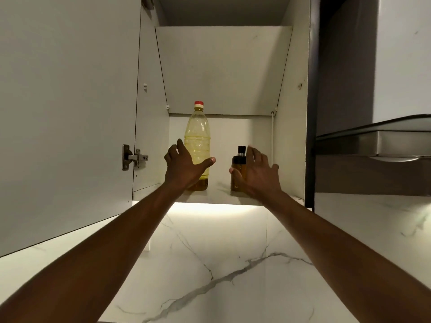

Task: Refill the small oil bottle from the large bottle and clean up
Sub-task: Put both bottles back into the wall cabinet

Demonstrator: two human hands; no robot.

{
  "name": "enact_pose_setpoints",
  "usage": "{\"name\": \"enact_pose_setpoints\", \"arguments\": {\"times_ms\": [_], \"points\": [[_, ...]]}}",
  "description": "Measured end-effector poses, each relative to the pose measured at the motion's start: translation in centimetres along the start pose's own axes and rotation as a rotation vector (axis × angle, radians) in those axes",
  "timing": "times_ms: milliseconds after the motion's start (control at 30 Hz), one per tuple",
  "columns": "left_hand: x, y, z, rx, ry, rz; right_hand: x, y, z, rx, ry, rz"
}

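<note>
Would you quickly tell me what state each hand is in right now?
Left hand: open, spread at the large bottle, not gripping it.
Right hand: open, spread beside the small bottle, not gripping it.

2 bottles stand upright and apart on the bottom shelf (219, 197) of a wall cabinet: the large bottle (197, 141) toward the shelf's left edge, the small bottle (238, 159) to its right, both near the front edge. The left hand (184, 167) is spread at the large bottle, fingers on its left, thumb across its front. The right hand (257, 174) flanks the small bottle, thumb before it, fingers on its right; contact cannot be told. Above the bottles sits an upper shelf (221, 71). The cabinet door (67, 113) stands open at left on its hinge (134, 157). A range hood (373, 141) is to the cabinet's right, a wall (221, 264) below it.
</note>
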State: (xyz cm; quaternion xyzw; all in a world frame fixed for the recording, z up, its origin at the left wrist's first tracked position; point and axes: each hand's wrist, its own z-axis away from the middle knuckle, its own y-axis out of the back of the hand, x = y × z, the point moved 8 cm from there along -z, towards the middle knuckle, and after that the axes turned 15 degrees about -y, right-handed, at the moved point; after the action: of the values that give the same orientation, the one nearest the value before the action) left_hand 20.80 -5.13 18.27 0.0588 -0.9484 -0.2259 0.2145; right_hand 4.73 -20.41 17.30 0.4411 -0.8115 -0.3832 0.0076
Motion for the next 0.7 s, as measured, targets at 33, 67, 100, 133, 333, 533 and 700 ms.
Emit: {"name": "enact_pose_setpoints", "arguments": {"times_ms": [33, 67, 100, 133, 333, 533, 700], "points": [[0.7, 0.4, 0.6, 0.006, -0.029, -0.023, 0.0, 0.3, 0.5, 0.006, 0.025, 0.013], [1.4, 0.8, 1.3, 0.016, -0.059, -0.049, -0.1, 0.9, 1.3, 0.015, 0.048, 0.035], [2.3, 1.3, 2.0, 0.031, -0.09, -0.078, -0.1, 1.4, 2.1, 0.019, 0.067, 0.052], [3.2, 1.9, 2.9, 0.043, -0.112, -0.105, -0.3, 1.9, 2.8, 0.017, 0.09, 0.063], [7.1, 5.9, 8.0, 0.106, -0.222, -0.234, -0.9, 5.2, 7.1, 0.041, 0.187, 0.032], [8.5, 10.4, 12.7, 0.091, -0.254, -0.264, -3.2, 8.2, 12.1, 0.101, 0.241, 0.008], [10.1, 15.8, 16.5, 0.103, -0.266, -0.258, -7.0, 12.5, 17.3, 0.19, 0.287, -0.035]]}}
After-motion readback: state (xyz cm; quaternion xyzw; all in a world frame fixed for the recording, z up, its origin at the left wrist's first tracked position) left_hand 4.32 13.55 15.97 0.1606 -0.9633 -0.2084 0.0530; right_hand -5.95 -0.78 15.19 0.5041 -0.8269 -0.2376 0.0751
